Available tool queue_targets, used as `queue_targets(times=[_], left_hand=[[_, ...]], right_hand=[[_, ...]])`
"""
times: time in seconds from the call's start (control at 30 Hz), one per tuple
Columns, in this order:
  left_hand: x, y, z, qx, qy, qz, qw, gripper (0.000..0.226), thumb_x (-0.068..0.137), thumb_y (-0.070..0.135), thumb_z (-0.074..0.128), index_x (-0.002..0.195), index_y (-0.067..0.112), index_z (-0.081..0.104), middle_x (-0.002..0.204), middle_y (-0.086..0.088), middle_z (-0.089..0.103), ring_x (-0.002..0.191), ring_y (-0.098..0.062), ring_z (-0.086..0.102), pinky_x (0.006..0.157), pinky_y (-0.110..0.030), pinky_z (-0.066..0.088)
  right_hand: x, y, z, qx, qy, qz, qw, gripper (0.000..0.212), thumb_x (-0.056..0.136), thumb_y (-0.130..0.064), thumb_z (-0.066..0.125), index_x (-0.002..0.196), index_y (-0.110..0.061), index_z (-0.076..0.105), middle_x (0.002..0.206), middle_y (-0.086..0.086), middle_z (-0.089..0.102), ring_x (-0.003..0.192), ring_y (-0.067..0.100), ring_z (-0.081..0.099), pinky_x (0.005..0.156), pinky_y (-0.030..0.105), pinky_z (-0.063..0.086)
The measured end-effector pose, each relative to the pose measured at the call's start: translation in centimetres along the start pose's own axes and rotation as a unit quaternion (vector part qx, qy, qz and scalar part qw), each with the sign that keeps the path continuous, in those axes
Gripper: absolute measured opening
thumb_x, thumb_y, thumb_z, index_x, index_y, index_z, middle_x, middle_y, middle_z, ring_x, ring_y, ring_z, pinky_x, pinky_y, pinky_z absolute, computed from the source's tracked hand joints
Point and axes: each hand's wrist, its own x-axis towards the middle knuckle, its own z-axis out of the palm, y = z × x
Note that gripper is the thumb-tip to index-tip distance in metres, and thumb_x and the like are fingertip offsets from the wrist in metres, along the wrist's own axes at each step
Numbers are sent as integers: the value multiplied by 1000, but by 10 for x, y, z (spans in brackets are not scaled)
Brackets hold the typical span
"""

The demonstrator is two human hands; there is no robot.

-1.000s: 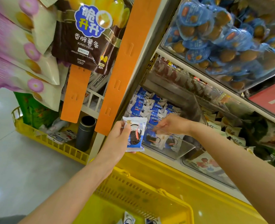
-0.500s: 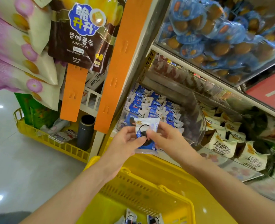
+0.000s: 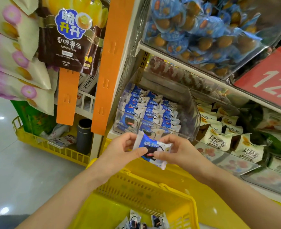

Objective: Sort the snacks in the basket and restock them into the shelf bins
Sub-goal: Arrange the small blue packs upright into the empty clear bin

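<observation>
Pinched at centre frame by two hands, left hand (image 3: 120,152) and right hand (image 3: 179,150), thumbs and curled fingers on opposite ends: one blue-and-white snack packet (image 3: 150,148), above the far rim of one yellow basket (image 3: 153,184), just in front of one clear shelf bin (image 3: 191,113) stocked with matching packs. At bottom edge, inside the basket: at least three loose packets (image 3: 135,219).

Brown potato-sticks bag (image 3: 67,40) hanging beside pink-and-cream bags (image 3: 12,55), two slotted orange hanging strips (image 3: 110,66) just right of it, red price sign (image 3: 271,80) with white digits at far right, dark cylindrical tumbler (image 3: 84,136) upright in a low yellow rack (image 3: 54,147), glossy grey floor (image 3: 21,176)
</observation>
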Motion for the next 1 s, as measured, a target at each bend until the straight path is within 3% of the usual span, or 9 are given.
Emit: queue_targets(times=[0.07,0.13,0.23,0.37,0.43,0.53,0.67,0.77,1.0], left_hand=[[-2,1,3,29,-8,19,999,19,81,7,67,95,19,62,91,6,71,86,-2,65,74,-14,51],[-4,1,8,59,-17,43,997,17,82,7,66,93,20,64,91,5,71,88,-4,65,78,-18,52],[-1,9,16,97,-25,69,993,14,84,10,64,93,20,65,89,6,70,87,-3,64,78,-19,51],[18,27,24,149,-41,118,981,20,84,15,65,95,32,61,92,14,66,87,5,60,75,-11,48],[31,34,29,169,-42,135,975,20,85,20,64,97,36,58,93,16,65,87,8,59,74,-9,47],[52,34,34,210,-23,164,964,19,91,26,55,107,36,54,100,22,58,92,12,52,78,-7,43],[77,14,28,395,7,141,908,34,96,35,42,128,27,48,127,10,52,118,-6,43,102,-28,32],[87,-3,23,512,25,177,840,30,97,35,38,121,25,53,118,7,58,112,-10,47,100,-26,26],[95,-18,24,503,70,223,832,32,95,35,34,108,25,61,103,8,65,98,-9,55,94,-27,29]], right_hand=[[-7,4,-1,-1,-9,-13,1000,27,70,-24,78,88,-23,58,94,7,66,77,21,58,70,37,46],[-13,8,0,-21,-19,-38,999,20,79,-19,72,92,-24,58,95,-3,66,83,9,63,75,26,52],[-18,7,-3,-15,-2,-49,999,17,83,-19,67,99,-22,62,96,-4,67,86,7,65,75,18,52],[-23,0,-18,-8,27,-61,998,27,74,-24,72,100,-20,64,93,-1,71,88,11,67,79,24,55],[-22,-5,-29,-18,43,-73,996,26,71,-28,72,96,-26,64,89,-8,72,84,6,68,77,18,54],[-8,-9,-59,-107,120,-73,984,21,79,-23,68,96,-33,61,87,-9,69,82,1,65,72,17,54],[23,-14,-95,-232,223,-96,942,26,87,-27,62,113,-25,60,91,-17,61,83,-2,57,69,10,43],[43,-11,-103,-358,181,-90,912,34,88,-25,62,121,-15,60,103,-3,64,81,3,54,73,11,40],[79,-20,-84,-545,0,-35,838,32,91,-30,57,121,-19,60,120,1,62,100,15,58,85,27,49]])
